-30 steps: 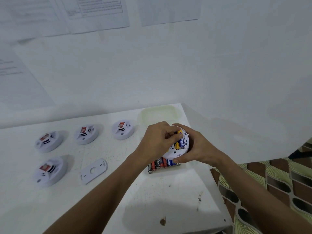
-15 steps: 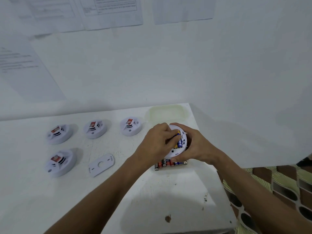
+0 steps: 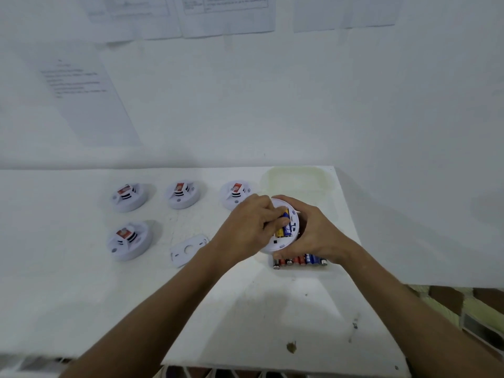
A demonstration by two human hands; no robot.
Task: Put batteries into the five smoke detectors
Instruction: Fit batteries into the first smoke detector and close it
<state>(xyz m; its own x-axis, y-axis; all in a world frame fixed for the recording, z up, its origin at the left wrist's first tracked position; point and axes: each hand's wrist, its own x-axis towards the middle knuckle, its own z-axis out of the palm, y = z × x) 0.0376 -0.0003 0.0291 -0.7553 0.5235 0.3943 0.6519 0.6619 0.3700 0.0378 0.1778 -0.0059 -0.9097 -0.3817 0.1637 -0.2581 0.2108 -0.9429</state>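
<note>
My right hand [image 3: 313, 233] grips a white smoke detector [image 3: 283, 244] turned underside up, just above the table's right side. My left hand [image 3: 248, 227] reaches over it, and its curled fingertips press a yellow and blue battery [image 3: 283, 230] in the detector's open compartment. A row of several loose batteries [image 3: 300, 261] lies on the table just below the held detector, partly hidden by my right hand. Several other detectors sit face up to the left: three in a back row [image 3: 129, 196] [image 3: 183, 192] [image 3: 236, 193] and one in front [image 3: 128, 240].
A white mounting plate [image 3: 188, 249] lies flat between the front detector and my hands. A pale shallow tray [image 3: 296, 178] sits at the table's back right corner. The white table [image 3: 245, 309] ends close on the right; patterned floor [image 3: 463, 309] shows beyond. Papers hang on the wall.
The view has shifted so the table scene sits further right. My left fingers have moved slightly over the battery in the compartment. My right hand keeps its hold on the detector.
</note>
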